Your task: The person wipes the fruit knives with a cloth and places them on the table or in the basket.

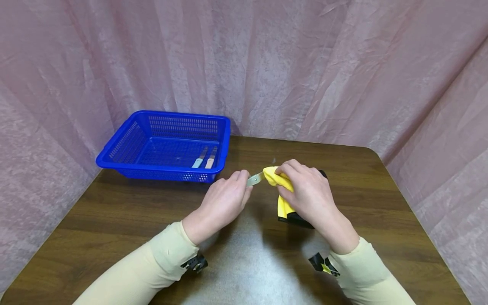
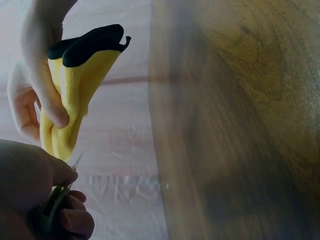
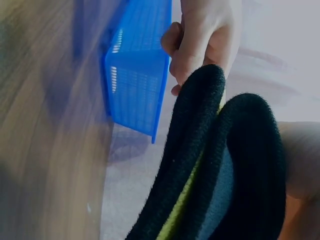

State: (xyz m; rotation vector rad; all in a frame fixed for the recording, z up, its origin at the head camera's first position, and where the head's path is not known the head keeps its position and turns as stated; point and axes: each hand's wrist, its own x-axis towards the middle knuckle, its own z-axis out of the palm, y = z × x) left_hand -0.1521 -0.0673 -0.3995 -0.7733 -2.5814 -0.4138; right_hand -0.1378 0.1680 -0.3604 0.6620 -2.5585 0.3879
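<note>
In the head view my left hand [image 1: 225,197] grips a small knife [image 1: 254,179] by its pale green handle, the blade side pointing right. My right hand [image 1: 309,190] pinches a folded cloth [image 1: 284,205], yellow on one face and black on the other. A fold of the cloth covers the end of the blade, so the tip is hidden there. From the left wrist view, a thin sliver of blade [image 2: 77,161] shows between the left fingers and the cloth [image 2: 75,95]. The cloth's black side [image 3: 250,165] fills much of the right wrist view.
A blue plastic basket [image 1: 164,169] stands at the back left of the wooden table [image 1: 244,262]. Inside lie two similar small knives, one with a mint handle [image 1: 197,162] and one with a pink handle [image 1: 209,163]. A pink curtain [image 1: 267,72] hangs behind the table.
</note>
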